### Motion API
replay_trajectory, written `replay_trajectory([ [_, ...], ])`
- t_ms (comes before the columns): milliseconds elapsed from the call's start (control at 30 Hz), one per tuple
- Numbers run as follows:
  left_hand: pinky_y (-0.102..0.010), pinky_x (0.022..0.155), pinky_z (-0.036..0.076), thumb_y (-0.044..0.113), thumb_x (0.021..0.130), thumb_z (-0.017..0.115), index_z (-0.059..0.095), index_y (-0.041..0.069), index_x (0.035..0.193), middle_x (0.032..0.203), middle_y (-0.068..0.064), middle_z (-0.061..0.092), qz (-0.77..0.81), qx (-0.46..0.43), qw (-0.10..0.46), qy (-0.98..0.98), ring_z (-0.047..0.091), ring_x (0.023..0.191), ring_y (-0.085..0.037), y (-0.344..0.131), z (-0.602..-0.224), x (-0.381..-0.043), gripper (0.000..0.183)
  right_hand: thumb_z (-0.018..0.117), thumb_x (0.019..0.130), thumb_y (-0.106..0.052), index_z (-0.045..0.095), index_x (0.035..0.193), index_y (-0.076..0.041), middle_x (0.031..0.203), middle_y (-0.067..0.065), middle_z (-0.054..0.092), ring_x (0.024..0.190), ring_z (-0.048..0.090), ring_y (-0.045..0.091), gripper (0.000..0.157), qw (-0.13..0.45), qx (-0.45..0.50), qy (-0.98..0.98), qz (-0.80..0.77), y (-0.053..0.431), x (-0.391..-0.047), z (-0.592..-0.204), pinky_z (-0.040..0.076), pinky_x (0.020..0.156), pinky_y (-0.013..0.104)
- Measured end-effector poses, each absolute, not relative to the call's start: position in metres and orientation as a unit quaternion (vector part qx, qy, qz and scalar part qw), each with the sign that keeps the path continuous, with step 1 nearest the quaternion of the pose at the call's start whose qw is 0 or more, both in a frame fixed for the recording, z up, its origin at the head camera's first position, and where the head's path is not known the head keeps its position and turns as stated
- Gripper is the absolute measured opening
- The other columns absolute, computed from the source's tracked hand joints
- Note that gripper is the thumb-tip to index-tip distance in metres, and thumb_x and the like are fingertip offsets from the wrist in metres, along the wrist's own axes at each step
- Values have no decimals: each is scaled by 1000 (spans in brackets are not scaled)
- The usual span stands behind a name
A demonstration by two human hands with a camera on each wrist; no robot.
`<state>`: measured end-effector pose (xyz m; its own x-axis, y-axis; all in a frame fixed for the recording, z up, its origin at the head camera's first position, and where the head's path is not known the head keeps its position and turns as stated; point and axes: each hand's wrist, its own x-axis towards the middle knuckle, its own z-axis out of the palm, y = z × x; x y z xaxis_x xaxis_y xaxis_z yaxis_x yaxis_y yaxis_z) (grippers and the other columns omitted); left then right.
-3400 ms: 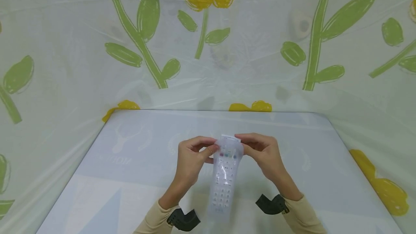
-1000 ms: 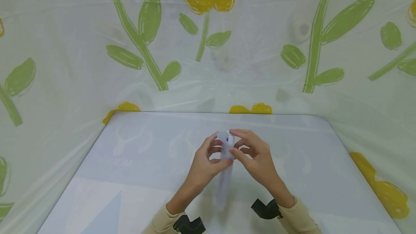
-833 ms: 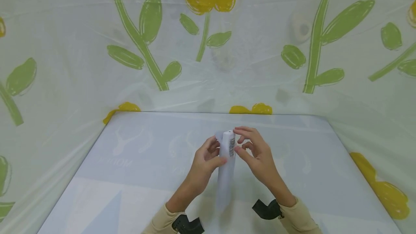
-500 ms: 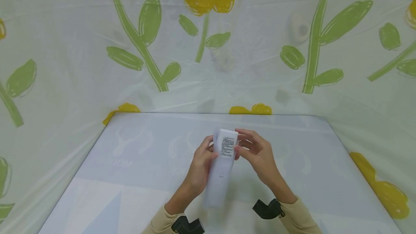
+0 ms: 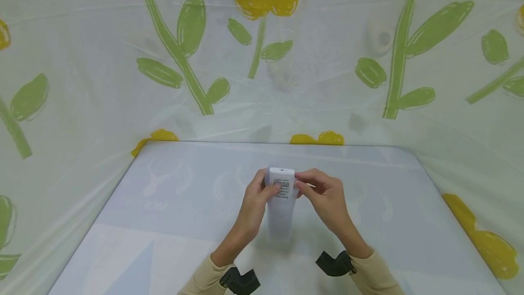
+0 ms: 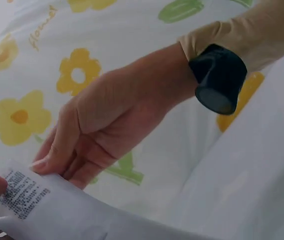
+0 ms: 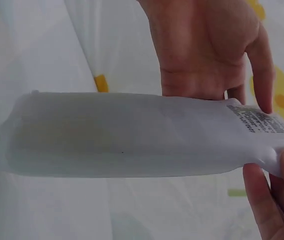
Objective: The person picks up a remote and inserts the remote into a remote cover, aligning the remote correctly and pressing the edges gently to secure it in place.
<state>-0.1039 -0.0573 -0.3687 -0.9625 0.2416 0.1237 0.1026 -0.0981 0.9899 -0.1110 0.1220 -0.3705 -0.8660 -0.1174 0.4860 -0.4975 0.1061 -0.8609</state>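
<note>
A white remote control (image 5: 282, 173) in a translucent sleeve (image 5: 280, 222) is held above the table, its back with a printed label (image 5: 282, 190) facing up. My left hand (image 5: 255, 204) grips it from the left, thumb on the label and fingers behind. With thumb and index finger, my right hand (image 5: 325, 197) pinches the sleeve's right edge near the top end. The left wrist view shows the right hand (image 6: 107, 120) at the label end. In the right wrist view the sleeve (image 7: 122, 135) stretches across, between the left hand (image 7: 206, 50) and the right fingers (image 7: 264, 200). The button side is hidden.
A pale table (image 5: 163, 236) with faint printed patterns lies below both hands. Behind and beside it hangs a white sheet (image 5: 319, 58) printed with yellow flowers and green leaves. Black wrist cameras (image 5: 240, 281) sit on both forearms.
The remote has been turned over from its button side to its label side. The left thumb has shifted onto the label, and the right fingers have closed on the sleeve's edge.
</note>
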Motion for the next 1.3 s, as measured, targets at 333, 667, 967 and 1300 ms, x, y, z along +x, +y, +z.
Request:
replay_trajectory([
  [333,-32,66,56,23,92,64,56,19,121,109,-3,58,684,168,-80,705,64,90,-19,-57,-378,-111,31,62,82,15,65,92,5,84,16,63,69,60,20,14,183,222,-755,590,113,-103,-359,56,57,29],
  [667,-32,66,53,18,93,61,63,12,114,114,-6,58,724,146,-34,673,64,85,-25,-63,-375,-113,22,65,85,5,66,99,2,94,13,65,75,65,21,15,87,225,-745,622,122,-108,-369,57,62,35],
  [967,-35,67,53,21,94,61,64,13,114,110,-5,60,707,170,-6,686,64,87,-24,-66,-370,-119,22,62,84,12,63,92,2,88,15,63,76,66,17,12,148,176,-756,613,113,-107,-370,57,60,35],
  [1300,-35,70,52,21,94,61,64,11,115,111,-7,61,713,160,17,683,64,88,-24,-68,-372,-120,24,62,89,0,57,100,1,97,16,56,76,69,24,11,92,179,-727,656,114,-109,-365,57,60,39],
])
